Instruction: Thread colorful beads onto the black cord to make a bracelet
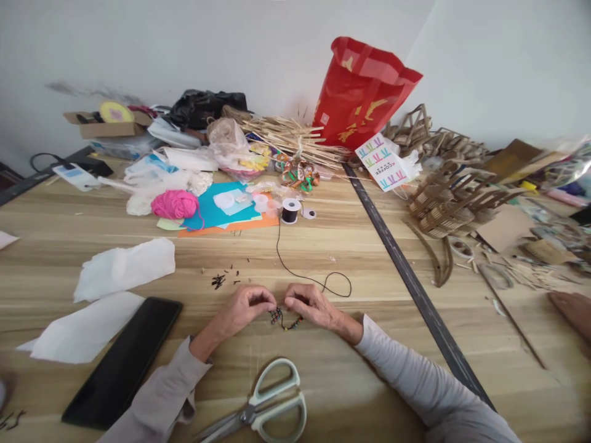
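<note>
My left hand (247, 309) pinches one end of a small string of colourful beads (290, 326) just above the table. Close beside it, my right hand (311, 304) has its fingers closed at the other side of the same bead string, which sags between the two. A thin black cord (278, 246) runs from a white-rimmed spool (290, 211), curls in a loop on the wood and passes near my right hand. White-handled scissors (258, 406) lie nearest me, below the beads. Left of my hands are several short black bits (218, 281).
A black phone-like slab (122, 363) and white paper sheets (124, 267) lie at left. Behind are pink yarn (175, 204), blue sheets (207, 209) and a red bag (364, 92). Small woven baskets (443, 206) stand at right, near another person's hand (572, 314).
</note>
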The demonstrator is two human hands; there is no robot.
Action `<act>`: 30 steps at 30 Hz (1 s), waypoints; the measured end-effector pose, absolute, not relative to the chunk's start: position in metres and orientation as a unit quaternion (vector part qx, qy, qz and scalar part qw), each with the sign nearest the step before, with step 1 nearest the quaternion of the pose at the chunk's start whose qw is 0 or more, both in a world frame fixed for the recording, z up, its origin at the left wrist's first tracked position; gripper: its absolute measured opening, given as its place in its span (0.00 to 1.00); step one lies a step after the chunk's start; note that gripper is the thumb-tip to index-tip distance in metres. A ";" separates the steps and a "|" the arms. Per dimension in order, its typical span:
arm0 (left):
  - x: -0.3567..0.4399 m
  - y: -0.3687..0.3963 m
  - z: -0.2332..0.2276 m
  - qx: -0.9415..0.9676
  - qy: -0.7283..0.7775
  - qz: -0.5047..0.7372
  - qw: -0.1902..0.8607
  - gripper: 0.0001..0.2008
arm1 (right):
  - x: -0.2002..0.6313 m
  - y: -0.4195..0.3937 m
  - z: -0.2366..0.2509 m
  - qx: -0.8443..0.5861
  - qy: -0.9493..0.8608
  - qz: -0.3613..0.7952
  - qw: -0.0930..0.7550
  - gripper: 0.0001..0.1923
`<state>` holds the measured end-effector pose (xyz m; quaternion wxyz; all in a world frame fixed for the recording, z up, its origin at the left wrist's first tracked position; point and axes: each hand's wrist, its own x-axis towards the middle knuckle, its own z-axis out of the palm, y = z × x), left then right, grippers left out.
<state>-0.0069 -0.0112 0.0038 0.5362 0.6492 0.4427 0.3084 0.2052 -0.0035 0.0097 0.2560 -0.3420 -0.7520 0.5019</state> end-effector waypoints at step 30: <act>-0.012 -0.013 -0.008 0.574 0.373 0.333 0.649 0.10 | 0.211 -0.007 0.010 -0.359 -0.711 0.551 0.249 0.27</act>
